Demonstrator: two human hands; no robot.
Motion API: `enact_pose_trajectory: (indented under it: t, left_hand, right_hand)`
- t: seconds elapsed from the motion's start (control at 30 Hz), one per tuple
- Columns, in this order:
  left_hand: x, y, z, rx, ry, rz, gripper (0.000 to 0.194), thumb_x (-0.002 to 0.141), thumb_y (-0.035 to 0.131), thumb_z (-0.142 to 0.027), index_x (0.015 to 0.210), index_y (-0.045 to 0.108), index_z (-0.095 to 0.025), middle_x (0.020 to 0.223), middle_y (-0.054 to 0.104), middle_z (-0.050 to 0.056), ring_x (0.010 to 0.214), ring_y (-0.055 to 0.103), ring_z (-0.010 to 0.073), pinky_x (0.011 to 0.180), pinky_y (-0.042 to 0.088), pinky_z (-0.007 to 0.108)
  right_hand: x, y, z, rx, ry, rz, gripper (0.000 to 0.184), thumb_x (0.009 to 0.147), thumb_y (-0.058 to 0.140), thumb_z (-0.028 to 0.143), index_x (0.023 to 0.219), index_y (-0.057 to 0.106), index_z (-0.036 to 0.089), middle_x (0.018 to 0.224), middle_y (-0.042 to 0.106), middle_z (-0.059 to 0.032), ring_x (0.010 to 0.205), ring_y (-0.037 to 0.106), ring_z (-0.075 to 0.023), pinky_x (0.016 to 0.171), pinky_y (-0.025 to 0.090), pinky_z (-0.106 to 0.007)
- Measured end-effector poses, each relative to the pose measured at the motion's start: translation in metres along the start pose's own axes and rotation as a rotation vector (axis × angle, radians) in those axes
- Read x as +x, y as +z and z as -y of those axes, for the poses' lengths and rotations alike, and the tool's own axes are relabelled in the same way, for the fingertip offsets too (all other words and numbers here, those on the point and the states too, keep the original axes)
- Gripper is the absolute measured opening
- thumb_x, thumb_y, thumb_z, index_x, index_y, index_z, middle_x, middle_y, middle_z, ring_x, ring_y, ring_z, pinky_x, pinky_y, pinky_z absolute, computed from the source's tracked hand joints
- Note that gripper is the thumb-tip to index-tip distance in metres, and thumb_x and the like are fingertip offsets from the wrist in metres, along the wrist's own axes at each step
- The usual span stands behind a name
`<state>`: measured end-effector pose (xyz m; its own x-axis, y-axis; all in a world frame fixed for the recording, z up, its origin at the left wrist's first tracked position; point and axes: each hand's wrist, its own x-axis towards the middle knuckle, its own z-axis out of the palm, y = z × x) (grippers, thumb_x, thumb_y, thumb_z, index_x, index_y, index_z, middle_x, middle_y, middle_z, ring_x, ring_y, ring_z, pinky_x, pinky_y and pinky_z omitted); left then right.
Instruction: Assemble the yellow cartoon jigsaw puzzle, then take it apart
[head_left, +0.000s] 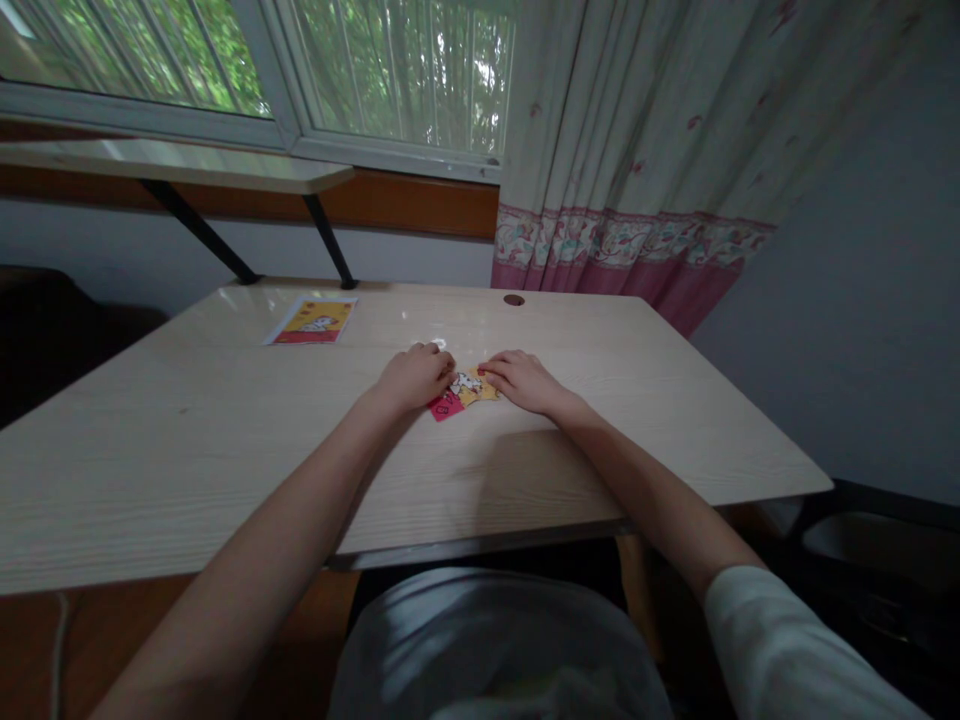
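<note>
The left hand point(415, 378) rests on the desk with its fingers curled over the upper left side of a small, flat, red-and-yellow printed paper or card cutout point(447, 407). The right hand point(523, 382) meets its far right side, fingertips bent down onto the yellow part; whether either hand pinches the cutout or merely presses it cannot be told. The cutout lies flat between the hands, with a white cartoon figure partly covered by fingers; whether it is one piece or several is unclear.

It looks very light and thin, likely stiff enough to stay flat yet easy to crease, and apt to slide under a light push. Fingertips at its outer edges, or pressed flat on top, should suit it better than a hard squeeze.

Beneath is a pale wood-grain desk point(247, 420) with a faint sheen. Toward its far left lies a rectangular red-and-yellow picture sheet point(315, 322), well apart from the hands, and at the back is a round brown cable hole point(514, 300). A pale raised shelf point(225, 165) stands on black slanted legs point(330, 240). Behind are a barred window point(405, 90) with greenery outside and a cream floral curtain point(637, 130) with a pink hem.
</note>
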<state>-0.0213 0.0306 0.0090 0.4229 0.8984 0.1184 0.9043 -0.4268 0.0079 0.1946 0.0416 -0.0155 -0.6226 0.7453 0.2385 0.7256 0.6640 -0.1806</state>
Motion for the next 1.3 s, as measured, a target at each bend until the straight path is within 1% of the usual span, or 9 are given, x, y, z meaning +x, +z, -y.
enact_pose_trajectory:
  t: [0.13,0.23,0.43,0.63,0.73,0.87,1.0,1.13,1.3]
  left_hand:
    - [-0.004,-0.004,0.000,0.077,-0.103,0.009,0.038,0.086,0.041,-0.040,0.106,0.065,-0.017,0.106,0.062,0.015,0.098,0.055,0.0315,0.077,0.043,0.039]
    - [-0.005,-0.006,-0.001,0.097,-0.136,0.004,0.039,0.085,0.043,-0.042,0.106,0.064,-0.017,0.107,0.062,0.016,0.098,0.056,0.0326,0.077,0.043,0.041]
    - [-0.006,-0.008,-0.002,0.119,-0.218,0.016,0.042,0.083,0.046,-0.048,0.101,0.064,-0.015,0.105,0.063,0.018,0.099,0.056,0.0334,0.077,0.043,0.040]
    - [-0.006,-0.008,-0.005,0.107,-0.254,-0.006,0.039,0.083,0.049,-0.048,0.096,0.065,-0.015,0.101,0.065,0.018,0.097,0.056,0.0323,0.074,0.044,0.038]
    - [-0.006,-0.009,-0.006,0.086,-0.274,0.004,0.043,0.082,0.048,-0.051,0.098,0.065,-0.016,0.103,0.064,0.018,0.099,0.055,0.0333,0.076,0.044,0.039]
    - [-0.007,-0.011,-0.007,0.071,-0.286,0.030,0.052,0.079,0.048,-0.058,0.101,0.064,-0.014,0.106,0.062,0.020,0.102,0.054,0.0358,0.078,0.044,0.041]
    - [-0.006,-0.010,-0.006,0.031,-0.295,0.033,0.050,0.078,0.051,-0.058,0.098,0.064,-0.015,0.104,0.063,0.020,0.100,0.055,0.0362,0.077,0.044,0.041]
    - [-0.005,-0.006,-0.003,-0.035,-0.322,0.020,0.051,0.075,0.056,-0.059,0.098,0.065,-0.014,0.101,0.063,0.020,0.100,0.056,0.0368,0.078,0.044,0.040]
    - [-0.002,0.003,0.004,-0.012,-0.309,0.032,0.054,0.075,0.053,-0.063,0.097,0.065,-0.015,0.098,0.065,0.019,0.097,0.056,0.0344,0.077,0.043,0.038]
  right_hand:
    - [-0.003,-0.002,-0.001,-0.076,0.070,-0.014,0.039,0.095,0.036,0.039,0.125,0.056,0.023,0.107,0.058,-0.0108,0.100,0.050,-0.0211,0.088,0.036,-0.034]
    - [-0.003,-0.001,-0.002,-0.090,0.093,-0.032,0.039,0.094,0.037,0.040,0.123,0.057,0.023,0.107,0.057,-0.0108,0.100,0.049,-0.0223,0.087,0.036,-0.035]
    - [-0.001,0.002,0.000,-0.057,0.136,-0.061,0.034,0.092,0.042,0.039,0.112,0.059,0.018,0.109,0.058,-0.0115,0.103,0.048,-0.0232,0.089,0.036,-0.037]
    - [-0.002,0.004,0.001,-0.067,0.133,-0.069,0.027,0.091,0.043,0.030,0.109,0.057,0.016,0.110,0.058,-0.0116,0.103,0.047,-0.0239,0.089,0.036,-0.037]
    - [-0.002,0.004,0.000,-0.074,0.123,-0.068,0.026,0.090,0.043,0.025,0.110,0.057,0.017,0.110,0.058,-0.0117,0.102,0.047,-0.0242,0.088,0.036,-0.037]
    - [-0.002,0.004,-0.001,-0.079,0.117,-0.066,0.027,0.092,0.041,0.029,0.109,0.057,0.017,0.109,0.058,-0.0110,0.102,0.047,-0.0242,0.088,0.036,-0.037]
    - [-0.001,0.004,0.000,-0.069,0.122,-0.071,0.029,0.093,0.041,0.035,0.108,0.058,0.017,0.108,0.058,-0.0109,0.102,0.048,-0.0237,0.087,0.036,-0.036]
    - [0.000,0.005,0.002,-0.056,0.130,-0.076,0.028,0.092,0.044,0.034,0.108,0.059,0.017,0.107,0.057,-0.0117,0.102,0.048,-0.0227,0.088,0.036,-0.035]
    - [0.001,0.006,0.002,-0.029,0.135,-0.073,0.028,0.092,0.045,0.033,0.108,0.059,0.016,0.107,0.056,-0.0117,0.102,0.048,-0.0224,0.088,0.036,-0.035]
